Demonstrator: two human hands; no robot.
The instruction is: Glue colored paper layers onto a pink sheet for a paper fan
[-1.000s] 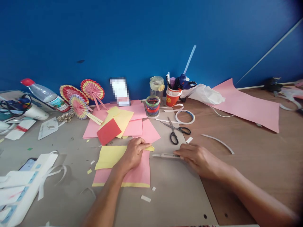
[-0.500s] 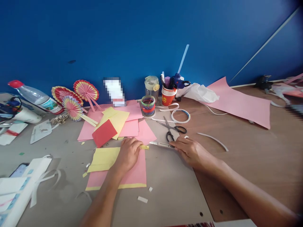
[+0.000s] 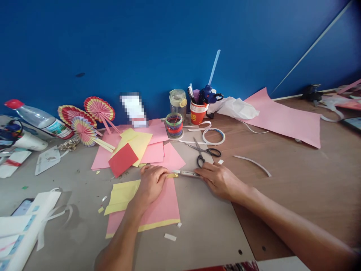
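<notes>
A pink paper sheet (image 3: 166, 203) with a yellow lower edge lies on the grey table, a creased yellow paper (image 3: 121, 195) over its left part. My left hand (image 3: 152, 182) is closed at the sheet's top edge, fingers pressed down on a narrow yellow paper strip (image 3: 173, 175) whose end pokes out to the right. My right hand (image 3: 218, 178) grips a utility knife (image 3: 188, 173) by its rear end. Its blade points left and reaches the strip close to my left fingertips. Scissors with black handles (image 3: 203, 150) lie just beyond my right hand.
Behind are pink and yellow sheets, a red paper piece (image 3: 123, 160), folded paper fans (image 3: 99, 109), a jar (image 3: 174, 126), a red cup of tools (image 3: 198, 113) and a tape roll (image 3: 213, 136). A bottle (image 3: 42, 118) leans at left; a large pink sheet (image 3: 284, 116) lies at right.
The knife has moved left, its blade now at the yellow strip. The pink sheet has turned slightly, its lower right corner shifting right. The whole view has shifted a little.
</notes>
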